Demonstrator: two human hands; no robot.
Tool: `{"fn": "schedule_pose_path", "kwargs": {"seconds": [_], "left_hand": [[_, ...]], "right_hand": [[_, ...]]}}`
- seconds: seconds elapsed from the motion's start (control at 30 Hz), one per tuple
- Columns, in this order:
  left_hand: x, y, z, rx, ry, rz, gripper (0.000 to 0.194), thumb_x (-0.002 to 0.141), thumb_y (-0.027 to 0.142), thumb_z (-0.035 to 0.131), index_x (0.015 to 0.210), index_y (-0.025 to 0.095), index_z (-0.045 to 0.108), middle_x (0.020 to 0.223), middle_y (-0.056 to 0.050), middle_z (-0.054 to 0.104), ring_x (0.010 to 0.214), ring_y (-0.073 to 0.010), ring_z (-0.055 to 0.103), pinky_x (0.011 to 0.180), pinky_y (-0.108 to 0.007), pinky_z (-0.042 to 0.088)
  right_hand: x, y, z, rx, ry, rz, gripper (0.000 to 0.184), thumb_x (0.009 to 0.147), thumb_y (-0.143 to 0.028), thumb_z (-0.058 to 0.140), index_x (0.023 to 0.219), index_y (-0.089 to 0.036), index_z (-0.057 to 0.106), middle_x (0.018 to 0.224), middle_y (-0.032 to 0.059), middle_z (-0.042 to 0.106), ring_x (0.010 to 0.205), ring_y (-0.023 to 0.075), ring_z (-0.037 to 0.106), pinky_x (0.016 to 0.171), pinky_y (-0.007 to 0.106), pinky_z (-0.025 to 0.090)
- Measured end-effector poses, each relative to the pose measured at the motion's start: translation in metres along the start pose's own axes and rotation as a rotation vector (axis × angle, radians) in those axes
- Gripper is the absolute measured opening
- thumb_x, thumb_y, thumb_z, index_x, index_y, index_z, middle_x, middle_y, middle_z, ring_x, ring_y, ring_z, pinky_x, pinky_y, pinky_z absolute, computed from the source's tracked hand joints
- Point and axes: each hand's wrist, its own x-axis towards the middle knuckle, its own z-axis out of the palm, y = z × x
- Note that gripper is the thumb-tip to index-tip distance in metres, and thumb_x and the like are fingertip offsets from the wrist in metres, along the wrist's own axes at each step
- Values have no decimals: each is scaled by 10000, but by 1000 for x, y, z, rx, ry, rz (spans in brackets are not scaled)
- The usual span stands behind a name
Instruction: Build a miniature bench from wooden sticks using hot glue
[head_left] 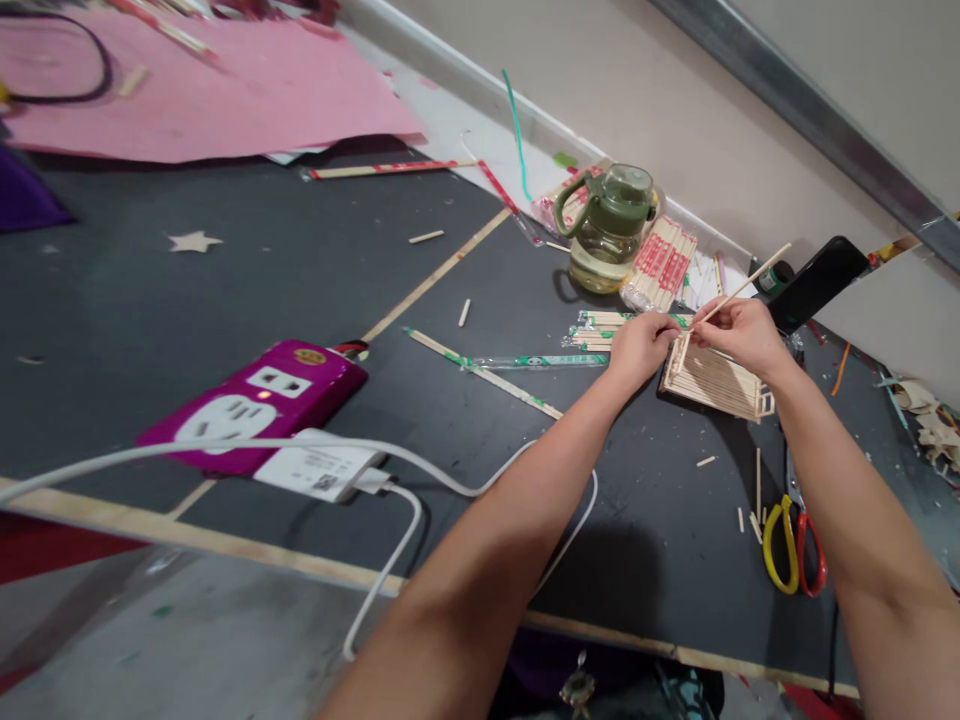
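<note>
My right hand (739, 335) pinches a thin wooden stick (765, 266), which slants up to the right. Close beside it, my left hand (641, 345) has its fingers closed at the corner of a small structure built of wooden sticks (716, 382). What the left fingertips hold is hidden. The structure has a slatted flat top and little frames at its ends. Behind my left hand lie wrapped chopsticks (592, 332). Scissors (791, 545) with one yellow and one red handle lie below my right hand, near short cut stick pieces (754, 525).
Behind the hands stand a green-lidded jug (611, 235), packed chopsticks (660, 262) and a leaning phone (821, 280). A purple power strip (255, 405) with a white charger (322, 465) and cable (450, 482) sits left. Pink paper (225, 90) covers the far left of the dark table (315, 270).
</note>
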Motion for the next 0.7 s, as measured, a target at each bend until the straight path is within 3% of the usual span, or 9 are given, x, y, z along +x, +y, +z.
{"fn": "schedule_pose_path", "kwargs": {"seconds": [0.7], "left_hand": [[0,1,-1,-15,-5,-5,163,912,184,618,904,219,777,968,-48,788,943,-226,704,860,-316,506]], "right_hand": [[2,3,-2,-16,-9,-10,193,701,-359,789,726,-187,705,664,50,735,638,215,730,595,305,603]]}}
